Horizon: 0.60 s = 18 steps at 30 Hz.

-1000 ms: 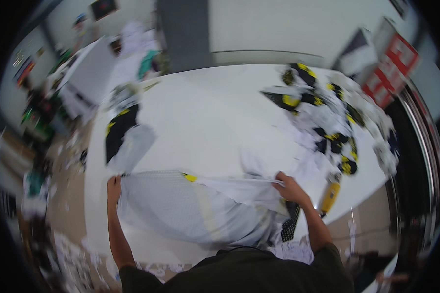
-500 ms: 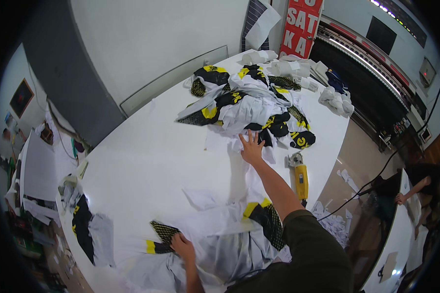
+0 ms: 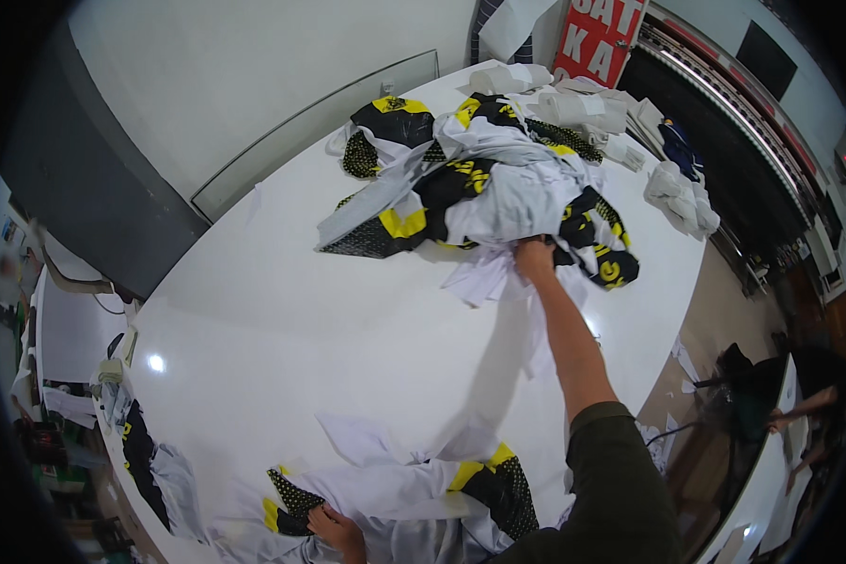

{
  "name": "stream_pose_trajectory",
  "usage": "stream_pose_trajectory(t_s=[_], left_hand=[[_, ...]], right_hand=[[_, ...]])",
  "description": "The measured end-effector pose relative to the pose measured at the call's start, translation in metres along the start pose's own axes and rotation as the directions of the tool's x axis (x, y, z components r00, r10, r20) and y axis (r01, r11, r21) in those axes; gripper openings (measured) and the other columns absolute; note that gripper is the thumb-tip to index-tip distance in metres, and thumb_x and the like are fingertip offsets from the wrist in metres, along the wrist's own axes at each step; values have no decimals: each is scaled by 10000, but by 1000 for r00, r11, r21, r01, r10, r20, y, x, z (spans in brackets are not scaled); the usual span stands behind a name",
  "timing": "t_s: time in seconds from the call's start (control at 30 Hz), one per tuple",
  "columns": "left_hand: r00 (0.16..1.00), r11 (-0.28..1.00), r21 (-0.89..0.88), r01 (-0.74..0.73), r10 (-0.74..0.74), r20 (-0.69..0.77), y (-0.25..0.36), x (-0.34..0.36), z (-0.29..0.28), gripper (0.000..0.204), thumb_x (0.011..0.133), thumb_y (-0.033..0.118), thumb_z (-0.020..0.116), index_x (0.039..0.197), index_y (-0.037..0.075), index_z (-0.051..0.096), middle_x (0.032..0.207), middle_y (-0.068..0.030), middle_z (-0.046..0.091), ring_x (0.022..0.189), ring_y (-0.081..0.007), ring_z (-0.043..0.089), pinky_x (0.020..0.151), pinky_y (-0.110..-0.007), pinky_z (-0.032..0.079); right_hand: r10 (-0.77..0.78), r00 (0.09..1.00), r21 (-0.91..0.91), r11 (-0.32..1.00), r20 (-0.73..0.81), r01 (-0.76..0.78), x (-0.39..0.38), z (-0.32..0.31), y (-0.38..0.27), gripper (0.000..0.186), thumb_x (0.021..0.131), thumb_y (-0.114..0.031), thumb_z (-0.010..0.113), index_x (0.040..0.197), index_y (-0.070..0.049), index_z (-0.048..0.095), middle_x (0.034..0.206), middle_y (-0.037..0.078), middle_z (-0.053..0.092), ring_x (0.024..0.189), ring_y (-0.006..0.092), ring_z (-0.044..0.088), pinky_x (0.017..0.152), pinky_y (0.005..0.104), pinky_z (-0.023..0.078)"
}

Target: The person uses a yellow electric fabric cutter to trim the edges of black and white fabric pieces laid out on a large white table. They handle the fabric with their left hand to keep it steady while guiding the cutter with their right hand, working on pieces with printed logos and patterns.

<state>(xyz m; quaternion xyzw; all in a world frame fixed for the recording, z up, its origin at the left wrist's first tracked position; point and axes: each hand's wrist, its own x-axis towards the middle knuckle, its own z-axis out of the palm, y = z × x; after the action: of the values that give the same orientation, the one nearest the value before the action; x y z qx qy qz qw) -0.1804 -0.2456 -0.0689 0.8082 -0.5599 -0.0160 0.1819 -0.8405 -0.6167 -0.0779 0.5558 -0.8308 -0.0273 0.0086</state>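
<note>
A heap of cut fabric pieces (image 3: pixel 522 193), white with black and yellow print, lies at the far side of the white table. My right hand (image 3: pixel 536 256) reaches into its near edge, and the cloth hides the fingers. Close to me, a spread fabric piece (image 3: pixel 395 493) is white with black and yellow ends. My left hand (image 3: pixel 340 534) is closed at its black dotted corner (image 3: pixel 296 493), fingers pressed together on the cloth. My right forearm covers the place where the yellow hand-held cutter lay.
White rolls (image 3: pixel 587 113) and bundled white cloth (image 3: pixel 681 199) line the table's far right. More fabric (image 3: pixel 150 470) hangs at the left edge. A large printer (image 3: pixel 724 132) stands beyond. At the right, another person's arm (image 3: pixel 808 411) rests by a second table (image 3: pixel 771 470).
My right hand has gone from spread fingers at the heap's near edge to in among the pieces. My left hand stays at the dotted corner. The view has shifted.
</note>
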Motion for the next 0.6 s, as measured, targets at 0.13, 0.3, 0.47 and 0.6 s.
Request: stream_pose_trajectory(t_s=[0.13, 0.3, 0.47, 0.6], left_hand=[[999, 999, -2, 47, -47, -17, 11, 5, 1, 205, 1063, 169, 486, 1003, -11, 564, 964, -214, 569, 933, -436, 542, 890, -517, 403], [973, 983, 172, -62, 97, -207, -12, 2, 18, 215, 1070, 172, 475, 999, -14, 555, 970, -219, 566, 937, -453, 538, 900, -531, 400], [995, 995, 87, -40, 48, -89, 10, 14, 6, 198, 1040, 143, 483, 934, -12, 545, 937, -206, 550, 904, -428, 538, 863, -507, 399], [999, 996, 88, -9, 12, -32, 7, 12, 0, 213, 1060, 159, 463, 970, -18, 543, 965, -224, 550, 945, -447, 540, 890, -522, 394]], right_hand=[[121, 989, -43, 991, -85, -125, 40, -5, 60, 561, 971, -366, 530, 1488, -150, 548, 1549, 134, 512, 1463, 412, 412, 1062, 836, 274], [98, 992, -318, 940, -83, -120, 56, -59, 51, 520, 863, -320, 612, 1345, -132, 669, 1429, 203, 614, 1322, 411, 579, 986, 780, 396], [-321, 909, 16, 941, -266, 337, 5, -137, -113, 212, 771, -282, 734, 822, -78, 765, 796, 141, 739, 767, 344, 743, 640, 474, 566], [-739, 537, 39, 573, -407, 819, 2, -67, -226, 407, 958, -282, 589, 1320, -99, 609, 1360, 131, 609, 1340, 321, 537, 1070, 656, 382]])
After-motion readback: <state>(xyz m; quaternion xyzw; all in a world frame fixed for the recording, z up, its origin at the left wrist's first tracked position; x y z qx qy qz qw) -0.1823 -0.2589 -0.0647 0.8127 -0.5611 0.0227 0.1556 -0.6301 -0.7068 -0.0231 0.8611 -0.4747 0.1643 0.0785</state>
